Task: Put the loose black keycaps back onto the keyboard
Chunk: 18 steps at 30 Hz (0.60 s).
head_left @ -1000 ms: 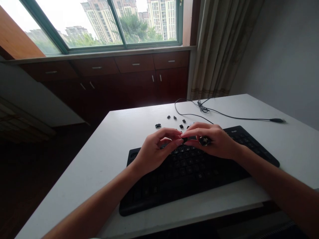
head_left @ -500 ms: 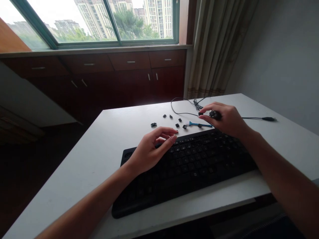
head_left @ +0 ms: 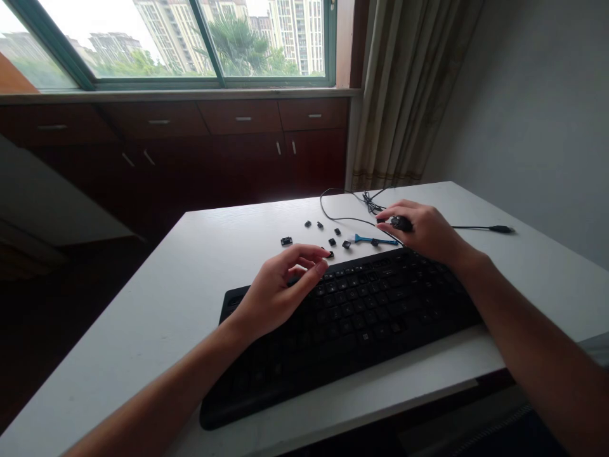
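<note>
A black keyboard (head_left: 333,343) lies at a slant across the white table, with several keys off near its top edge. My left hand (head_left: 283,289) hovers over its upper left part, fingers curved and apart, holding nothing. Just past its index fingertip lies a small black keycap (head_left: 330,254). Above the keyboard's far right side, my right hand (head_left: 425,231) pinches a small black keycap (head_left: 380,221) between thumb and index finger. Within the same hand sits a dark rounded object (head_left: 402,223); its kind is unclear. A blue brush (head_left: 375,240) lies below that hand.
Several loose black keycaps (head_left: 332,242) are scattered behind the keyboard, with a longer one (head_left: 286,241) at left. A black cable (head_left: 342,218) loops at the back, its plug (head_left: 501,229) at right. Cabinets (head_left: 228,158) and a curtain (head_left: 394,95) stand beyond the white table (head_left: 157,298).
The view has shifted slightly, so the whole scene sits a little further left. My right hand is slightly lower with the keycap still pinched; my left hand keeps nearly the same pose.
</note>
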Available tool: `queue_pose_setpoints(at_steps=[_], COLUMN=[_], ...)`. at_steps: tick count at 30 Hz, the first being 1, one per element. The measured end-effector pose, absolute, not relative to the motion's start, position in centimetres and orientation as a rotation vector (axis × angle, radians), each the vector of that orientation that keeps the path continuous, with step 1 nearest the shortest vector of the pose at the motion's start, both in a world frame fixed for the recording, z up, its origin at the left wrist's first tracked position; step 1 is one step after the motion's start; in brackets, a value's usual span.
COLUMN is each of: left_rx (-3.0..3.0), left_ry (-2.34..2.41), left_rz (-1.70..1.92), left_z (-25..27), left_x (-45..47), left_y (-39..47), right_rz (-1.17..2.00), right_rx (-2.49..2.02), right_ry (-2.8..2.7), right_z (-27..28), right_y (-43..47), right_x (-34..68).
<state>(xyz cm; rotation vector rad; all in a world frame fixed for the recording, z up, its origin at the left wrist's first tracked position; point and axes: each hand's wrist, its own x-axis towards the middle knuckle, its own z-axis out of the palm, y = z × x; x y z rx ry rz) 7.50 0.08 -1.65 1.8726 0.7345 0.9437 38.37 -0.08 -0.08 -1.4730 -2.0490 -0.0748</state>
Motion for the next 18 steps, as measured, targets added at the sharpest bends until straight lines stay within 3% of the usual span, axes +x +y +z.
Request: queue_pose_setpoints(at_steps=[18], left_rx=[1.872], left_ry=[0.742], left_rz=[0.961], left_z=[-1.7], left_x=[7.6], left_y=[0.1], right_rz=[0.166], right_rx=[-1.515], right_ry=[-2.181], right_z=[-1.4], right_y=[-0.5], right_x=[35.2])
